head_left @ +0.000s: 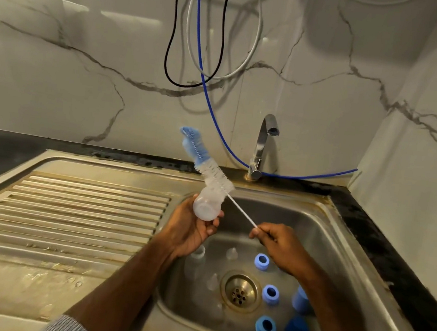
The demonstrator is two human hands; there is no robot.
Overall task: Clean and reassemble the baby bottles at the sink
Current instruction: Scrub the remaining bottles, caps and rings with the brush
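Ribbed steel drainboard (72, 212) spreads flat at left. Over the sink's (321, 224) far-left rim, the left hand (191, 230) grips a clear plastic bottle (206, 207); the right hand (282, 243) pinches a wire-handled bristle brush (206, 164). Three blue collars (261, 261) stand right of the drain (241, 291).

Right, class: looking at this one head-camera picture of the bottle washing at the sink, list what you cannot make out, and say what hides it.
- Mouth of the clear bottle in the left hand: covered by the brush bristles.
- Brush handle end: inside the right hand.
- Second clear bottle in the sink: partly behind the left wrist.
- Clear teats: too faint to count.
- Light blue part: partly behind the right forearm.
- Tap running or not: no visible stream, uncertain.
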